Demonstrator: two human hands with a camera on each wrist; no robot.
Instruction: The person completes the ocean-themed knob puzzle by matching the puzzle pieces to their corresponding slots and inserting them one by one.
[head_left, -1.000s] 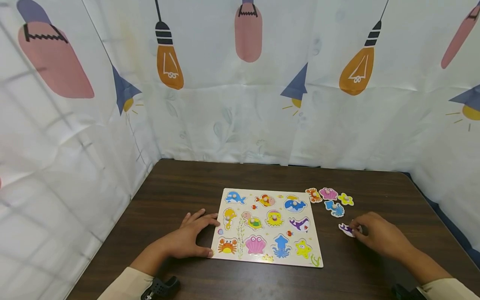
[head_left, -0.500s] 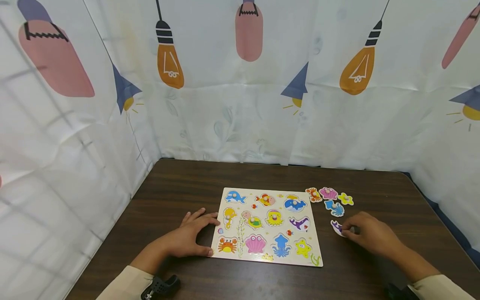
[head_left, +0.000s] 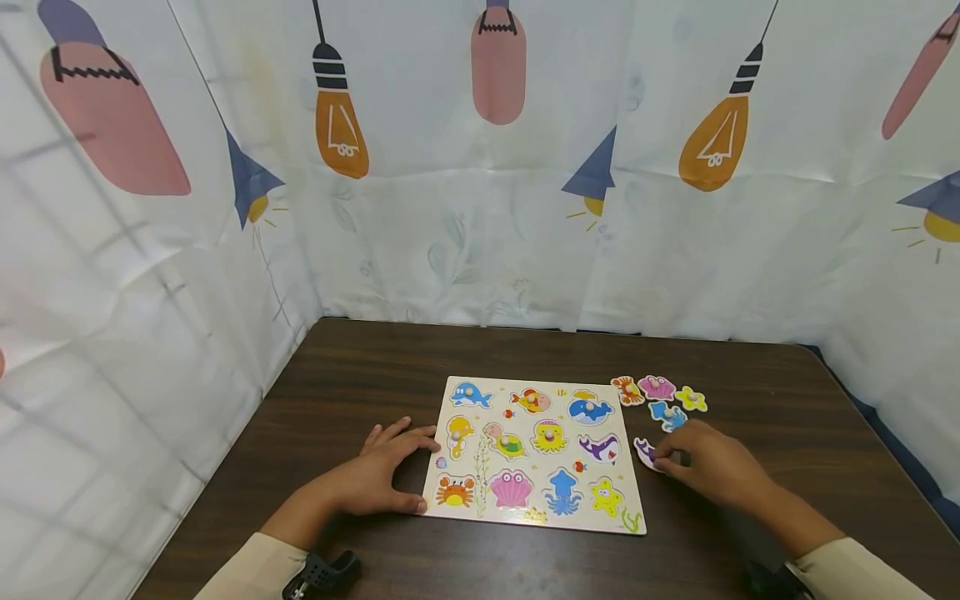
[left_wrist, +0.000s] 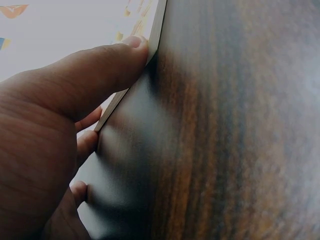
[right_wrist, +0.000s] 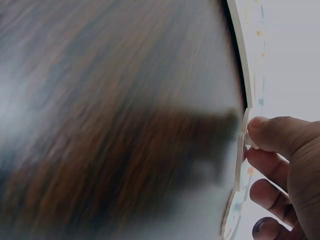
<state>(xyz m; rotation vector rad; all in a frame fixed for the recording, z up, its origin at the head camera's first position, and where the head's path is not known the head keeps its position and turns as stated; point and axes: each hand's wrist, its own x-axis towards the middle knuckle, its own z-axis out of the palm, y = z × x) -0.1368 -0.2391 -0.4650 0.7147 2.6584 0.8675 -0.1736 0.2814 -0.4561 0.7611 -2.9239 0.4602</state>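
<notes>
My right hand pinches a purple whale puzzle piece by its small knob, close to the right edge of the puzzle board. In the right wrist view, thumb and index finger meet at the knob, and the piece appears tilted edge-on to the camera. My left hand lies at the board's left side, fingers spread. Its thumb rests on the lower-left corner, while fingertips touch the left edge. Sea-animal pictures cover the board, with knobbed pieces such as the octopus and turtle seated in it.
Beyond my right hand lie loose pieces: a crab, a pink shell, a yellow starfish and a blue squid. The dark wooden table meets a white printed curtain at the back and left.
My right hand has moved left with the purple whale piece, from right of the loose pieces to near the board's right edge. My left hand and the board have stayed put.
</notes>
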